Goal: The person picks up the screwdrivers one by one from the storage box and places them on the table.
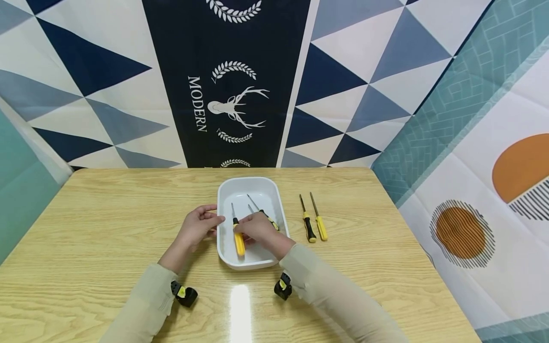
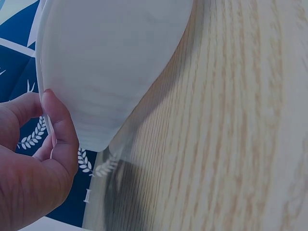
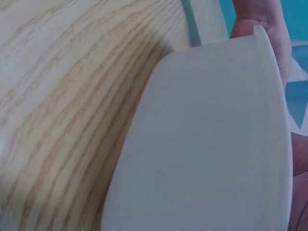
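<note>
A white plastic tray (image 1: 250,186) stands on the table. My left hand (image 1: 198,225) pinches its left rim, and the left wrist view shows thumb and fingers of that hand (image 2: 48,159) on either side of the edge. Inside the tray, my right hand (image 1: 257,227) holds a screwdriver (image 1: 239,243) with a yellow and black handle, its shaft toward the far end. Another screwdriver (image 1: 256,204) lies to its right, and a further shaft (image 1: 250,208) shows beside it, partly hidden by the hand. In the right wrist view the tray's wall (image 3: 207,134) hides most of the right hand.
Right of the tray, two more screwdrivers lie on the wooden table (image 1: 128,224): one with a black and yellow handle (image 1: 308,227), one with an all-yellow handle (image 1: 321,228). A patterned cloth (image 1: 231,143) hangs behind the table's far edge.
</note>
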The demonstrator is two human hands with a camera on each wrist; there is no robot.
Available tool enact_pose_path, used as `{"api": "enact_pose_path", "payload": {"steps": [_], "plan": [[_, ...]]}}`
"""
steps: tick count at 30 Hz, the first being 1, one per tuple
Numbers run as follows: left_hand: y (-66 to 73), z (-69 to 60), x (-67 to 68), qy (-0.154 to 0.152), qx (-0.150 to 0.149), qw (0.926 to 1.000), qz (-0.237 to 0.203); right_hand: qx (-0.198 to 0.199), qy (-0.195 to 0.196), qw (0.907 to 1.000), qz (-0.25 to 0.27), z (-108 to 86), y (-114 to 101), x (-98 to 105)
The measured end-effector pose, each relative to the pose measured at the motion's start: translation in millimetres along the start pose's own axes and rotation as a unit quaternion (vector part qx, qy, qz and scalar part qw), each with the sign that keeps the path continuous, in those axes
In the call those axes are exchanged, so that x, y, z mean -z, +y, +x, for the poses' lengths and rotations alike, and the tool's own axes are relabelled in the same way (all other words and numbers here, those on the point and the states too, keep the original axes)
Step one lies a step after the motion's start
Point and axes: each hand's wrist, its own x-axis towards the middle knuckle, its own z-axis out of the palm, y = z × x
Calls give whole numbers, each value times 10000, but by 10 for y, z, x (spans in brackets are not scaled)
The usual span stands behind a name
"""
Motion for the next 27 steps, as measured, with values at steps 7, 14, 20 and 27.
{"api": "enact_pose_path", "payload": {"steps": [7, 14, 20, 27], "plan": [[-8, -11, -13, -17, 28, 10000, -16, -29, -1, 9999, 110, -21, -14, 55], [-16, -9, -11, -23, 72, 10000, 28, -24, 0, 9998, 204, -42, -14, 85], [8, 2, -4, -89, 54, 9999, 73, -95, 57, 9998, 138, -54, -65, 130], [38, -9, 25, -149, 97, 9998, 84, -52, 28, 9998, 199, -62, -108, 206]]}}
